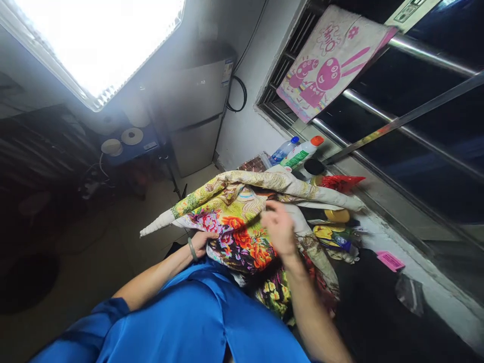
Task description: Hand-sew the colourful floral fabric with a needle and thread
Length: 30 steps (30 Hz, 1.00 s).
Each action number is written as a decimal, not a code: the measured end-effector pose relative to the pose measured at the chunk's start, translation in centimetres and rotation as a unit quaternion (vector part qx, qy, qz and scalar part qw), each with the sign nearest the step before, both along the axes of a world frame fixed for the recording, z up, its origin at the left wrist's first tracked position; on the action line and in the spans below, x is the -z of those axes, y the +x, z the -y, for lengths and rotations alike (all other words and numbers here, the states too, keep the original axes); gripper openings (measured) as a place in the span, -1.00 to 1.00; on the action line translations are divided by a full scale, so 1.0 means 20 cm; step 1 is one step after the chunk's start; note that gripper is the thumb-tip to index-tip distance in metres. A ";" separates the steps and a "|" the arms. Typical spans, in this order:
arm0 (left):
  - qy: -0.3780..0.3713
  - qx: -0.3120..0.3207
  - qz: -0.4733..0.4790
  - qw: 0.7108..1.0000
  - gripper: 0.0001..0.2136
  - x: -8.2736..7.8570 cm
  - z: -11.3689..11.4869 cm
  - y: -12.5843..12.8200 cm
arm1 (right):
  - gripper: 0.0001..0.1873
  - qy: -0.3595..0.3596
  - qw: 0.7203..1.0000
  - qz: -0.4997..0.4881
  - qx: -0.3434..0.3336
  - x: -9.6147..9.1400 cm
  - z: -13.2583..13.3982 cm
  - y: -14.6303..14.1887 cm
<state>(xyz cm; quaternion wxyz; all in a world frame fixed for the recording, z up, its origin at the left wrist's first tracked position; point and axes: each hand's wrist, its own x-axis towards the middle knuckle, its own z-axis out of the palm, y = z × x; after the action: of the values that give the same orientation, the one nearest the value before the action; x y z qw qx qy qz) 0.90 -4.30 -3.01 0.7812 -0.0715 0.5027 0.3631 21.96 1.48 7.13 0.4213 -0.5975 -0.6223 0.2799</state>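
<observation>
1 edge of the still-rumpled floral cloth (242,239) is clamped in your left hand (200,243); your right hand (280,229) blurs above it, grip impossible to tell.

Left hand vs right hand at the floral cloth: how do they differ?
The left hand grips the floral cloth by its near edge; the right hand is over the cloth's top, blurred, grip unclear. The left hand's wrist wears a bangle; the right hand's wrist is bare. Both are bare hands at the same cloth.
</observation>
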 end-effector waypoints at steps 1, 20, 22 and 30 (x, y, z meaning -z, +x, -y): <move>-0.003 0.003 -0.003 1.000 -0.74 0.00 0.00 0.00 | -0.83 -0.032 0.997 0.022 -0.070 0.10 0.05 -0.08; 0.019 0.027 0.021 0.999 -0.82 0.03 0.00 -0.02 | -0.75 -0.025 0.964 0.086 -0.251 0.34 0.40 -0.37; 0.021 0.034 0.021 0.999 -0.80 0.01 0.00 -0.02 | -0.76 -0.031 0.960 0.063 -0.270 0.35 0.44 -0.38; 0.005 0.044 -0.031 0.999 -0.85 0.02 0.01 0.00 | -0.68 -0.205 0.964 -0.075 -0.150 0.33 0.37 -0.28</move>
<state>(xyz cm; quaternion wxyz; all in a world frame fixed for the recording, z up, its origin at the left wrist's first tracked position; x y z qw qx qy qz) 0.92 -4.44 -3.42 0.7810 -0.0347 0.5274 0.3327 16.28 -5.99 0.48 0.2886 -0.5481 -0.6009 0.5052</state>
